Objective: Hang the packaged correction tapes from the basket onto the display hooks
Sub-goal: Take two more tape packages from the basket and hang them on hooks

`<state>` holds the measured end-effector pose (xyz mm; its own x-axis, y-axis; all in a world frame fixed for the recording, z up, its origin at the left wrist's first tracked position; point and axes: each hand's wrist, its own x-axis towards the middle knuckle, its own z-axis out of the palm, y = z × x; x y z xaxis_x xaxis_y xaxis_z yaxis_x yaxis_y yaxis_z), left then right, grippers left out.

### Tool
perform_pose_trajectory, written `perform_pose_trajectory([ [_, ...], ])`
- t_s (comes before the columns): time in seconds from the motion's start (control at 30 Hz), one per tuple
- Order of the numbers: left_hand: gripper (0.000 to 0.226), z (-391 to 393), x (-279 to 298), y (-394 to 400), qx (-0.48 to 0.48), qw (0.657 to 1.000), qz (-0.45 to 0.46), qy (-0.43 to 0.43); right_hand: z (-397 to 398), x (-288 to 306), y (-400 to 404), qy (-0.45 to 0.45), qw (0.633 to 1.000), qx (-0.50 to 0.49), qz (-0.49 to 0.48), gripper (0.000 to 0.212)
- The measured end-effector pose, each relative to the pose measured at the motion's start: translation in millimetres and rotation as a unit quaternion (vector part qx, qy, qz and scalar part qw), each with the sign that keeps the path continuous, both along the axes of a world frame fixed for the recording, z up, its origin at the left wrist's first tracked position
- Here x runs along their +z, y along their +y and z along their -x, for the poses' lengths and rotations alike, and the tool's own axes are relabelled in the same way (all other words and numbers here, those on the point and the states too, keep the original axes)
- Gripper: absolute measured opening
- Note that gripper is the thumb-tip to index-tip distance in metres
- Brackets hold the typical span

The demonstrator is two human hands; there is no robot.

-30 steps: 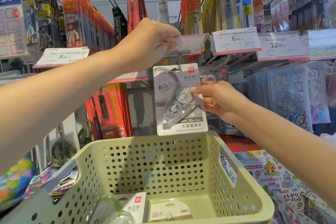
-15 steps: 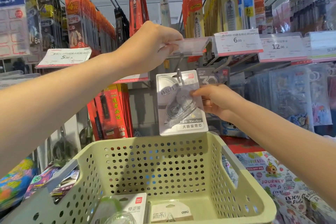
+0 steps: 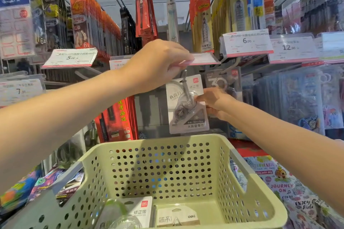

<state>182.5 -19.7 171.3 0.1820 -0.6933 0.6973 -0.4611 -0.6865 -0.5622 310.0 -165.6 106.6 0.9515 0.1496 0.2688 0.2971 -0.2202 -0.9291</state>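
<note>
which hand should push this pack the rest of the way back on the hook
Right. The right hand already pinches the correction tape pack, which is threaded on the hook. The left hand is busy holding up the price tag holder.

The left hand (image 3: 158,65) covers the near end of the lifted price-tag holder (image 3: 202,58). Behind the held correction tape pack (image 3: 186,106), the right hand (image 3: 214,102) hides most of its fingers. Below that pack, 2 packs in the basket (image 3: 260,201) are cut off by the bottom edge. Right of it, hanging packets are blurred, perhaps stickers.
</note>
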Motion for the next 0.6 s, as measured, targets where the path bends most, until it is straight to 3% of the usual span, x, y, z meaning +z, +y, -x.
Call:
perform_pose_trajectory([
  [0.13,0.022,-0.3,-7.4,2.2,0.035,0.998,-0.049,-0.032,-8.7,-4.2,6.0,-0.038,0.999,0.002,0.031,0.039],
  [0.3,0.021,-4.4,-8.8,9.6,0.099,0.988,-0.109,-0.045,-8.1,-4.2,13.9,-0.016,1.0,0.013,0.001,0.048],
  [0.6,0.023,-9.3,-15.2,10.0,0.133,0.982,-0.119,-0.06,-9.2,-14.3,7.5,-0.052,0.998,0.009,0.021,0.051],
])
